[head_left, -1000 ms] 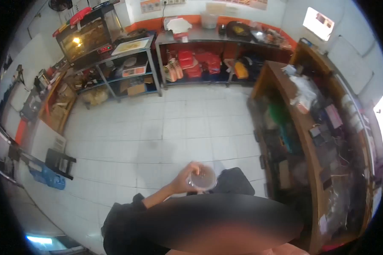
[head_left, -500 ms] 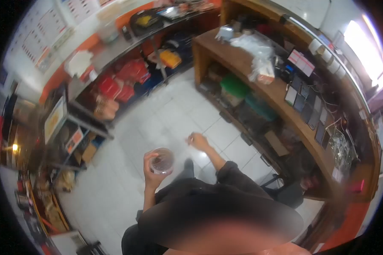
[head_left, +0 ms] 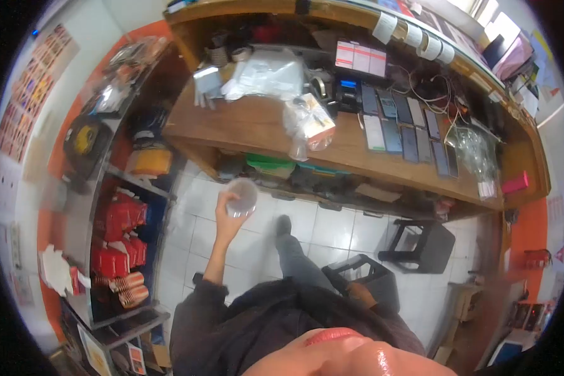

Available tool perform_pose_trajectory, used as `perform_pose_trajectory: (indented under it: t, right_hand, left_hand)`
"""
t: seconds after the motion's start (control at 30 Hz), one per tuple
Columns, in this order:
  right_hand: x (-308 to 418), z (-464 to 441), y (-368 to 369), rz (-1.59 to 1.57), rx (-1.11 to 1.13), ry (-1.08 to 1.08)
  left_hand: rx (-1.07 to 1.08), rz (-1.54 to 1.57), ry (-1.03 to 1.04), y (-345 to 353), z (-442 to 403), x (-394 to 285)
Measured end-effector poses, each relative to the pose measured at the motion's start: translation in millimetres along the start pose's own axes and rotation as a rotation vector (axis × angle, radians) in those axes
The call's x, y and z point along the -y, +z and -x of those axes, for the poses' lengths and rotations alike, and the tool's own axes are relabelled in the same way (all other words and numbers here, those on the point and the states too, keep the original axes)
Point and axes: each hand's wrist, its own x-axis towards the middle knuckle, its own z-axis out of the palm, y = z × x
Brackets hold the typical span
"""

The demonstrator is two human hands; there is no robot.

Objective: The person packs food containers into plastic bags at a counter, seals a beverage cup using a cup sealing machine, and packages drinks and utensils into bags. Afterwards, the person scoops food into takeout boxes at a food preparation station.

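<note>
My left hand (head_left: 224, 219) is closed around a round, clear plastic tub (head_left: 243, 198), held out over the floor in front of the wooden counter. What the tub contains, if anything, is too blurred to make out. Low on my right side, my right hand (head_left: 360, 293) hangs near a black stool (head_left: 385, 281). Its fingers are not clear, and I cannot tell whether it touches the stool.
Several phones (head_left: 391, 135) lie in rows on the wooden counter (head_left: 232, 128), beside plastic bags (head_left: 266, 74) and a screen (head_left: 360, 59). Another black stool (head_left: 420, 245) stands on the tiled floor (head_left: 332, 227). Shelves with red packages (head_left: 122, 219) are at left.
My view has swung right, and the counter is now straight ahead. My right hand has dropped from in front of me to beside the stool. The tub stays in my left hand.
</note>
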Motion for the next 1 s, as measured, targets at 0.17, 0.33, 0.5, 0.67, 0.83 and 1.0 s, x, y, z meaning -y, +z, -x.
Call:
perform_pose_trajectory:
  t: [0.17,0.33,0.5,0.67,0.83,1.0]
  right_hand:
    - [51,-55,-28,-0.221,0.278,-0.03]
    - [103,-136,-185,-0.093,-0.239,-0.124]
    - [221,-208,-456,-0.517,-1.333,-0.225]
    - [251,-343,-646,-0.501,-1.597,-0.416]
    - [231,-417,-709,-0.418,-1.594,-0.279]
    - [221,-427,-706,-0.339,-1.652,-0.306]
  left_hand:
    - [-0.198,0.049,-0.015,94,-129,92]
    - [-0.201,-0.004,-0.015,130,-212,117]
    - [-0.169,0.137,-0.068,155,-265,146]
    - [-0.173,0.126,-0.113,167,-292,155]
    - [0.108,0.044,-0.409,170,-278,187]
    - [0.087,0.074,-0.371,180,-259,221]
